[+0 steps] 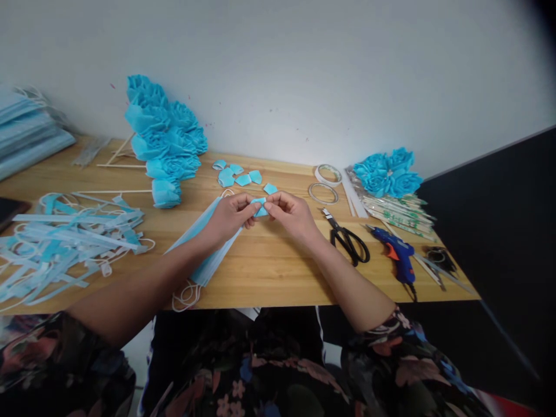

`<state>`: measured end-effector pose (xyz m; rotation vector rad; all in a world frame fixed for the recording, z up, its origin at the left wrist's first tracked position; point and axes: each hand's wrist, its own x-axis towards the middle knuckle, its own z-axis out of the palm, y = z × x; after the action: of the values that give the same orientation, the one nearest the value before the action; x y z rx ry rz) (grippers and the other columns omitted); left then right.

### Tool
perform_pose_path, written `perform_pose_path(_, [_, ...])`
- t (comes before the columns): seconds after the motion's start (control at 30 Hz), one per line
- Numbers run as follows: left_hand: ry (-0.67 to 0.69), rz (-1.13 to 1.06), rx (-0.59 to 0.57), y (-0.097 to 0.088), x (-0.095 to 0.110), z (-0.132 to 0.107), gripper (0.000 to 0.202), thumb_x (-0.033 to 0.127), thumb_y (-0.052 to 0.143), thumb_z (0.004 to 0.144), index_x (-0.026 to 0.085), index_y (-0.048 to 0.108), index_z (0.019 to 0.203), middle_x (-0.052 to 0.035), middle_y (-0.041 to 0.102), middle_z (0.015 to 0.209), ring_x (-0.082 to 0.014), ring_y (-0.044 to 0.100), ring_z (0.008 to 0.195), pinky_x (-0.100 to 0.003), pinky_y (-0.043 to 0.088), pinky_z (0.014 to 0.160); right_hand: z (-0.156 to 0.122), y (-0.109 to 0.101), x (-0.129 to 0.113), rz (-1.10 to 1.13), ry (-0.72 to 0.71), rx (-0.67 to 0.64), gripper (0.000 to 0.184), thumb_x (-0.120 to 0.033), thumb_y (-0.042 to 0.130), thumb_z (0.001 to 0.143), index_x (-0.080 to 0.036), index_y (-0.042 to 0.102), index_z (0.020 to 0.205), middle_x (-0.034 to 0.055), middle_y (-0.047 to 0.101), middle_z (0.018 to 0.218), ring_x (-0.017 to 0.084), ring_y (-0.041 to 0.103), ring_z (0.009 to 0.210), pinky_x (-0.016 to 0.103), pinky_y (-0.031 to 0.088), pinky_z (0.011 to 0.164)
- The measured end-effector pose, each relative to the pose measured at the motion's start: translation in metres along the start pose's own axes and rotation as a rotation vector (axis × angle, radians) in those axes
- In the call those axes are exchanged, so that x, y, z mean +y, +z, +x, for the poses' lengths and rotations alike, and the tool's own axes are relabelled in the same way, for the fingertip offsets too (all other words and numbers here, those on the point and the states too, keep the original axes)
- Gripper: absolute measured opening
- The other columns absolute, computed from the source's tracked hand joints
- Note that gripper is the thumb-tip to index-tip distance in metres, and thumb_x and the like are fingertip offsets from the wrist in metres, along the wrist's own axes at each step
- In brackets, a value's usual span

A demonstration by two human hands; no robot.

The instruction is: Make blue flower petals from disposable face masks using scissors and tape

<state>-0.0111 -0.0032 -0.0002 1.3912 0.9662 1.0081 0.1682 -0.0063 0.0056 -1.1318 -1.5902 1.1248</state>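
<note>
My left hand [229, 215] and my right hand [292, 214] meet above the middle of the wooden table [278, 272], both pinching one small blue folded piece [260, 207] between their fingertips. Under my left forearm lies a blue face mask [207, 255] with white ear loops hanging over the table's front edge. Just behind my hands, several small folded blue pieces [241, 175] lie loose on the wood.
Blue fabric flowers on sticks [163, 136] lean at the wall, and a smaller bunch [386, 172] lies right. Cut mask strips [65, 237] pile left, stacked masks [26, 133] far left. Tape rolls [328, 174], black scissors [347, 238] and a blue glue gun [397, 255] lie right.
</note>
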Motion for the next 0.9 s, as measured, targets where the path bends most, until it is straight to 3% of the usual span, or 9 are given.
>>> perform_pose_path(0.2, [0.015,-0.028,0.086,0.0005,-0.003,0.0019,0.025,0.037,0.071,0.083,0.018,0.06,0.07,0.0021,0.06,0.055,-0.009,0.053,0.05,-0.022,0.044,0.052,-0.0019,-0.0008,-0.0037,0.076,-0.016,0.001,0.03,-0.05,0.067,0.085,-0.021,0.063,0.093,-0.0031,0.059,0.07,0.012,0.053,0.065,0.027,0.044,0.064])
perform_pose_path(0.4, [0.017,-0.061,0.127,-0.0001,0.0002,0.0023,0.026,0.038,0.071,0.083,0.017,0.061,0.07,0.0018,0.059,0.056,-0.0091,0.052,0.05,-0.023,0.044,0.052,-0.0038,-0.0026,-0.0084,0.048,-0.071,-0.061,0.014,-0.033,0.064,0.084,-0.021,0.063,0.092,0.0003,0.065,0.081,0.014,0.059,0.074,0.028,0.046,0.068])
perform_pose_path(0.5, [0.018,-0.082,0.132,-0.0007,0.002,0.0015,0.022,0.035,0.068,0.085,0.017,0.063,0.074,0.0017,0.06,0.057,-0.0093,0.052,0.051,-0.023,0.044,0.053,-0.004,-0.0019,-0.0074,0.01,-0.09,-0.059,0.016,-0.029,0.065,0.083,-0.023,0.066,0.098,0.0012,0.069,0.088,0.015,0.062,0.082,0.029,0.046,0.072])
perform_pose_path(0.67, [0.01,-0.061,0.135,-0.0006,0.0007,0.0008,0.021,0.029,0.065,0.086,0.017,0.06,0.07,0.0021,0.058,0.055,-0.0088,0.052,0.051,-0.022,0.043,0.054,-0.0052,-0.0009,-0.0048,-0.037,-0.078,-0.093,0.015,-0.034,0.071,0.083,-0.025,0.073,0.095,0.0004,0.071,0.087,0.016,0.062,0.081,0.032,0.047,0.074])
perform_pose_path(0.9, [0.012,-0.055,0.124,0.0012,-0.0001,0.0025,0.022,0.031,0.067,0.085,0.017,0.06,0.069,0.002,0.059,0.056,-0.0084,0.052,0.05,-0.022,0.044,0.053,-0.0048,-0.0002,-0.0024,0.003,-0.068,-0.108,0.023,-0.046,0.069,0.087,-0.023,0.07,0.089,0.0011,0.071,0.083,0.015,0.061,0.077,0.032,0.046,0.074])
